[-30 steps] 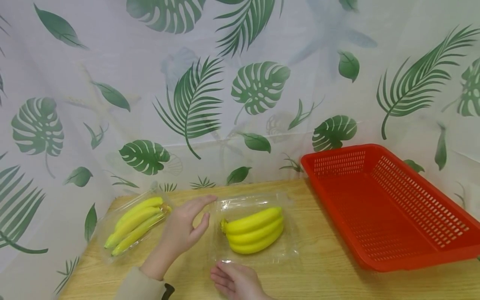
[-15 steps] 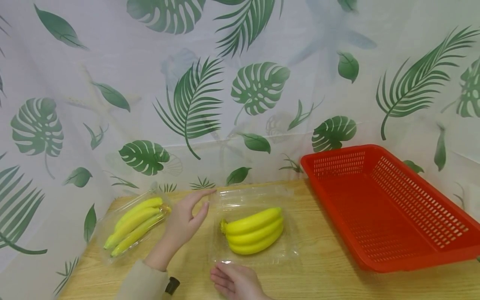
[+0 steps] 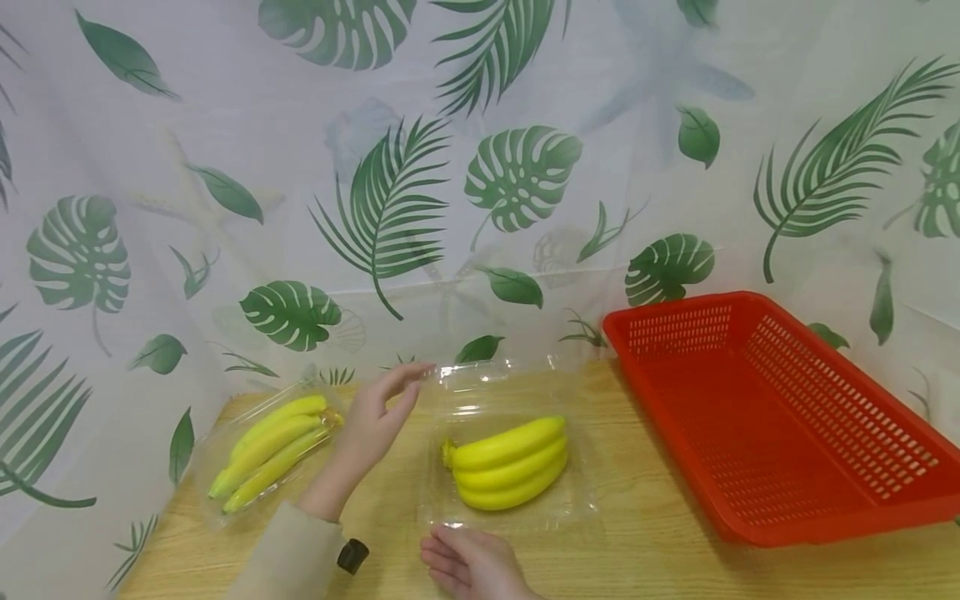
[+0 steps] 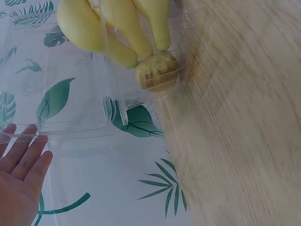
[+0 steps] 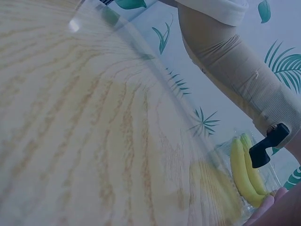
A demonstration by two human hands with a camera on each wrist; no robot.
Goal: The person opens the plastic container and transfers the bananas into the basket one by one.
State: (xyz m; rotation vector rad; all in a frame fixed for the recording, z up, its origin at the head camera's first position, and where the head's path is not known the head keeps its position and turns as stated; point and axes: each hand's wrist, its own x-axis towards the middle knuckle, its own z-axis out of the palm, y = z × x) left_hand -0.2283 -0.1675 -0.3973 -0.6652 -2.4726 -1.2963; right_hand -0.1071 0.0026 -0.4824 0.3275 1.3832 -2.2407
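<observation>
From where I stand, I see a person's 2 hands at a transparent plastic clamshell box (image 3: 581, 500) on the light wood-grain table (image 3: 645, 567). Inside its base lies a yellow banana bunch (image 3: 510, 462) with 3 bananas visible, the stem pointing to 9 o'clock and the tips bending toward 2 o'clock. The transparent lid (image 3: 502, 379) stands tilted up at the 12 o'clock side of the box.

The left hand (image 3: 378, 417) is at 10 o'clock from the bunch. Its fingers are released and stretched out, with the tips at the edge of the lid. The right hand (image 3: 476, 562) is at 7 o'clock, just beside the near edge of the base. Its fingers are bent, but I cannot tell if they grasp this edge.

At 9 o'clock another clear pack holds 3 slim bananas (image 3: 273, 442) with greenish tips. At 3 o'clock, apart from the box, is a red perforated plastic basket (image 3: 780, 433). Behind everything hangs a white sheet (image 3: 600, 50) printed with green leaves.
</observation>
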